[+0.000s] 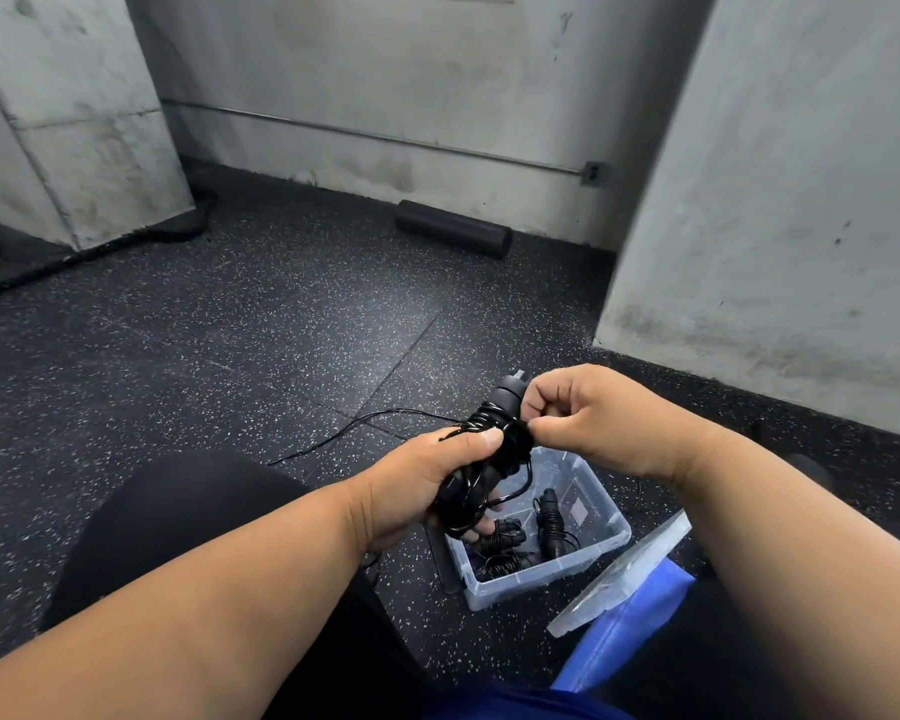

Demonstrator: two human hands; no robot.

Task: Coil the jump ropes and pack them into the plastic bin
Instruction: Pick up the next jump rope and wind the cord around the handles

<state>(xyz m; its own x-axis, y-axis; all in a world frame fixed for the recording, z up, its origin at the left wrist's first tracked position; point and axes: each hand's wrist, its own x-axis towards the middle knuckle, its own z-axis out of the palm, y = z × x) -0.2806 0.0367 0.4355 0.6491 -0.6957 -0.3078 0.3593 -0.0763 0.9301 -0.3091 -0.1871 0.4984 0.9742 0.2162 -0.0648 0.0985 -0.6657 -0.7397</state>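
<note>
My left hand (427,480) grips the black handles of a jump rope (494,433), with thin black cord wound around them. My right hand (588,413) pinches the cord beside the wound part, fingers curled. A loose length of cord (344,433) trails from the bundle across the floor to the left. Just below my hands stands a clear plastic bin (601,517) holding coiled black jump ropes (510,548).
The bin's clear lid (630,569) leans on my right leg beside a blue cloth (624,626). A black foam roller (453,233) lies by the far wall. Concrete pillars stand left and right. A thick dark rope (89,252) runs along the left floor.
</note>
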